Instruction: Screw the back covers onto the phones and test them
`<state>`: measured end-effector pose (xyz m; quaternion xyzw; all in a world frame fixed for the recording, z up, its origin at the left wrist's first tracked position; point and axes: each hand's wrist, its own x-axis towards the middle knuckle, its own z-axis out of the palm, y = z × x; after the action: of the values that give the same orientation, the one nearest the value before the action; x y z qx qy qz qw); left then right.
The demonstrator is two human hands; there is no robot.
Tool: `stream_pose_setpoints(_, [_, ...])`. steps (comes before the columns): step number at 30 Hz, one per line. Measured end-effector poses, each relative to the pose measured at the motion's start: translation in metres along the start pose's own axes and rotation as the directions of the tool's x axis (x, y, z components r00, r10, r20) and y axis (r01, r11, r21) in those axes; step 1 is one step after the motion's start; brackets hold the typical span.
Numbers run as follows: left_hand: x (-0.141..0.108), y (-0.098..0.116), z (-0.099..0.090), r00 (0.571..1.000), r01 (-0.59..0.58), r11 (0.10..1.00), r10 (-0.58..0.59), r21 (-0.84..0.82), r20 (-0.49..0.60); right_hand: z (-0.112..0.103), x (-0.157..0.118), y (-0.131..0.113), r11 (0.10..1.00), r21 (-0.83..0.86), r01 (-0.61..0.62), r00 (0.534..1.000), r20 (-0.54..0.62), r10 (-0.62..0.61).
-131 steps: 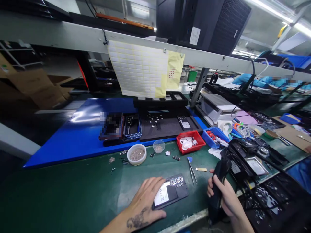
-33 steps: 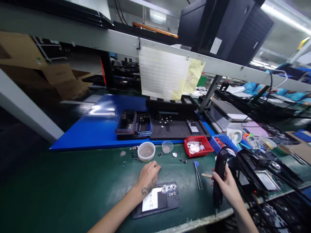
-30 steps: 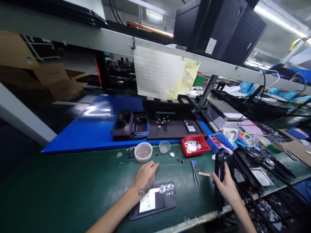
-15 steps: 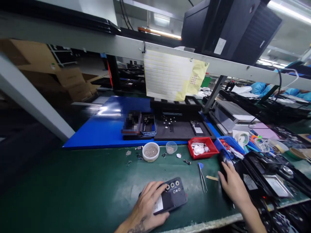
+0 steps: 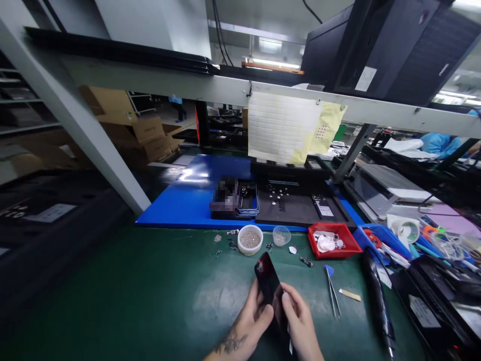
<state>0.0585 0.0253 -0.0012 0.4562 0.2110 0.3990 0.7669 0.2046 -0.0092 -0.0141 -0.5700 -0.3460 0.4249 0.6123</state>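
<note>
A dark phone [image 5: 271,286] is held upright and tilted above the green mat, its glossy face showing. My left hand [image 5: 252,321] grips its left edge, thumb across the front. On the right edge my right hand [image 5: 298,318] holds it with fingers and thumb. Beyond the phone stand a white round dish [image 5: 250,239] of tiny parts and a small clear cup [image 5: 281,235]. Tweezers [image 5: 332,293] with a blue piece at the top lie to the right, beside a tan strip [image 5: 349,295]. A black electric screwdriver [image 5: 379,296] lies farther right.
A red bin [image 5: 334,240] and a blue bin [image 5: 383,240] sit at the back right. Behind the dishes are a black tray [image 5: 296,213] and stacked phone frames [image 5: 248,198] on a blue sheet [image 5: 180,200]. Paper sheets [image 5: 283,125] hang from the shelf bar.
The phone has been raised from the mat and turned, its dotted back now hidden. My right hand has left the screwdriver and taken hold of the phone. The view has shifted left.
</note>
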Motion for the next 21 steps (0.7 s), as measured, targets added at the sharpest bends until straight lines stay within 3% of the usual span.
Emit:
stream_pose_setpoints(4, [0.004,0.026,-0.008,0.989,-0.068,0.995,0.077,0.075,-0.13,-0.003,0.004,0.012,0.995,-0.094,0.031,1.0,0.0,-0.031])
stream_pose_setpoints(9, [-0.003,0.047,-0.016,0.989,0.03,0.992,-0.011,0.122,-0.15,-0.008,0.001,0.026,0.966,-0.244,0.082,0.995,0.072,-0.066])
stream_pose_setpoints(15, [-0.009,0.053,-0.028,0.989,0.077,0.959,-0.038,0.274,-0.144,-0.011,0.001,0.035,0.94,-0.319,0.125,0.991,0.092,-0.101])
stream_pose_setpoints(21, [-0.006,0.049,-0.029,0.981,0.069,0.946,-0.008,0.317,-0.191,-0.013,0.0,0.035,0.916,-0.367,0.162,0.984,0.126,-0.123])
